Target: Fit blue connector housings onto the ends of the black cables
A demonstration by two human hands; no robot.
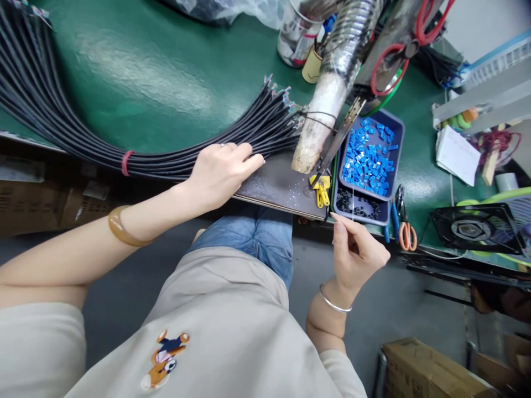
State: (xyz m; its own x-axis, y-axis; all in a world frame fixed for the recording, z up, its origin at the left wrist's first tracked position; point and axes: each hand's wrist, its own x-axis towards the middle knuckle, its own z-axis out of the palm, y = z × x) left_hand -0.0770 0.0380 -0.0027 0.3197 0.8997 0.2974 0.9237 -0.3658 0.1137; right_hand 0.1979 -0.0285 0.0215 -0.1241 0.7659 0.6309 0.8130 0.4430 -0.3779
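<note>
A long bundle of black cables [166,160] curves across the green table, with a red tie [128,163] round it and bare coloured wire ends at its right end. My left hand [222,174] rests over the near side of the bundle, its fingers closed on something I cannot make out. At the table's front edge my right hand [359,251] pinches a thin pale strand [353,204] that rises in front of the bins. A bin of blue connectors [367,160] overlaps a bin of small black parts [359,207]. The yellow cutter [321,192] lies between my hands.
A foil-wrapped duct [327,94] hangs over the work spot beside a metal arm with red-handled scissors [388,72]. Orange-handled scissors [407,235], a black fan [477,228] and papers [458,155] are to the right. A clear jar [296,38] stands behind.
</note>
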